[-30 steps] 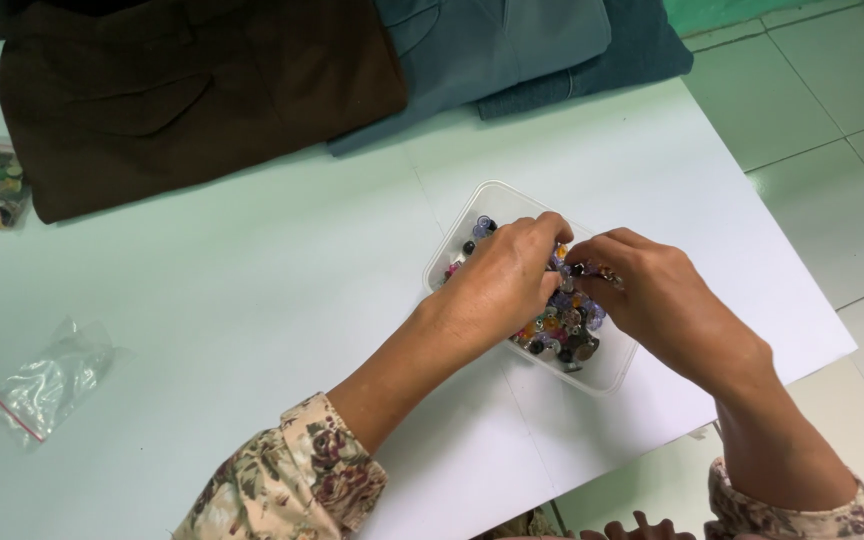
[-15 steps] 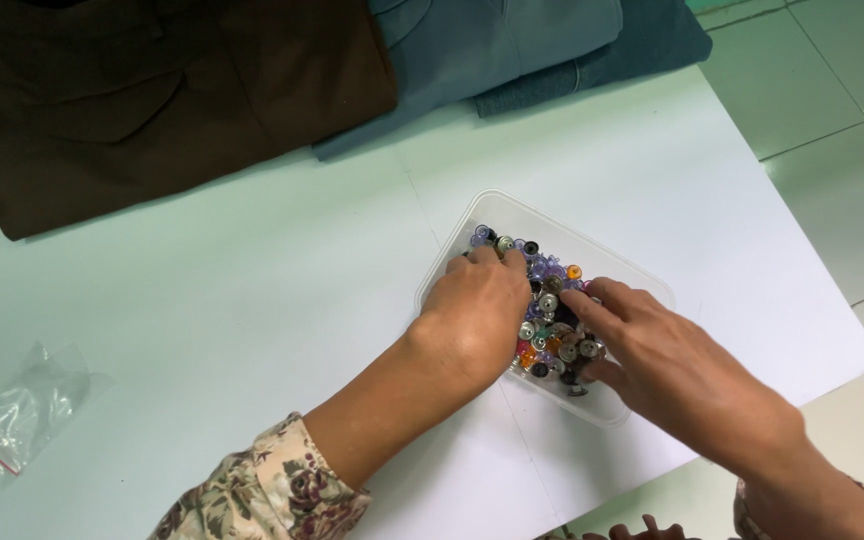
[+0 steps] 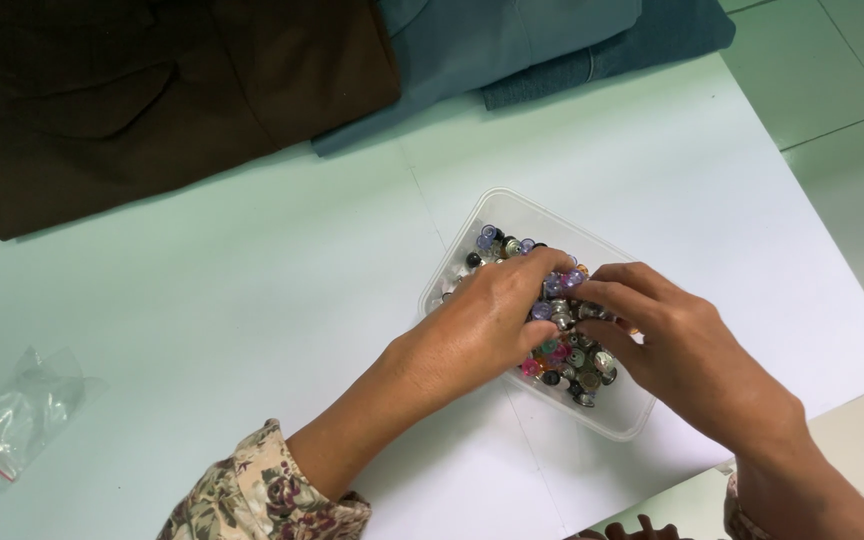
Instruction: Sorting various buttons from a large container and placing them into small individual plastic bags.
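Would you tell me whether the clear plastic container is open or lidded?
Open: no lid covers the container, and both hands reach into its beads.

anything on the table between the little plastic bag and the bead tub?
Nothing: the head view shows bare table between plastic bag and bead tub.

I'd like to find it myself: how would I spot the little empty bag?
Start at the white table and go to its left edge, far from the hands. There lies a small plastic bag, crumpled and see-through, the only thing with a red strip.
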